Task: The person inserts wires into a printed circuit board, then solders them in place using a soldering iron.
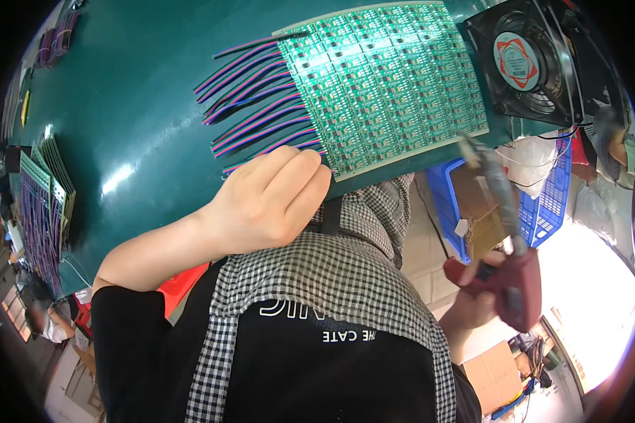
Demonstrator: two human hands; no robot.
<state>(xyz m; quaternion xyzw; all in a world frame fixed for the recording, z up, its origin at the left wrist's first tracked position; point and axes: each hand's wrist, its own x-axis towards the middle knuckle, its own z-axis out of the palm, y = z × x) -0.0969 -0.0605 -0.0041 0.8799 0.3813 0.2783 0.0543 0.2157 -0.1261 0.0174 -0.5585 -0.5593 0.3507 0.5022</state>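
Observation:
My left hand (279, 197) lies at the near left corner of a green panel of many small circuit boards (395, 88), its fingers curled and pressed together. Whatever they grip is hidden behind the knuckles. Short bundles of red, blue and black wires (257, 92) stick out leftward from the panel's left edge, and the nearest ones run close to my fingers. In my right hand (469, 307) is a red-handled soldering gun (521, 289), held off the table's near edge. Its long barrel points up toward the panel's near right corner, with the tip blurred.
A black square fan (522, 63) stands right of the panel on the green table (148, 63). At the far left are stacked boards with hanging wires (46, 197) and more wire bundles (60, 35). Below the table's right side sits a blue crate (444, 204) with cardboard inside.

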